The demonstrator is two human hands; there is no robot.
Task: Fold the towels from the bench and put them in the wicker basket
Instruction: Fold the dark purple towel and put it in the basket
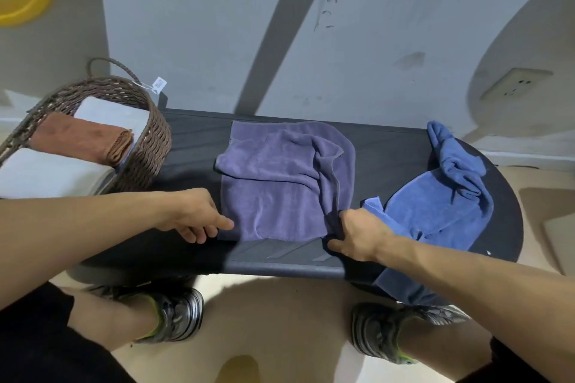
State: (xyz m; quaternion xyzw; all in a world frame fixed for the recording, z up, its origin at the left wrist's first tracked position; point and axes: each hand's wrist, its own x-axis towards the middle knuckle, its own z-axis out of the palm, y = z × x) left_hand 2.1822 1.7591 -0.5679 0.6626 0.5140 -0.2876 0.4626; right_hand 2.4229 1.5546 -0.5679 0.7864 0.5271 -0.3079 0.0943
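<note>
One white tag (pixel 159 85) on the wicker basket (pixel 146 146), print too small to read. Three folded towels inside: two white towels (pixel 46 174), one brown towel (pixel 84 137). Two loose towels on the dark counter (pixel 193 146): purple towel (pixel 280 193) in the middle, partly folded; blue towel (pixel 441 208) crumpled at the right end, draping over the front edge. Left hand (pixel 199 214) with fingers fairly straight, touching the purple towel's near left corner. Right hand (pixel 357 236) with fingers pinching its near right corner.

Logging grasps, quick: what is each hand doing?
Left hand: open, fingertips on the purple towel.
Right hand: holding the purple towel's corner.
</note>
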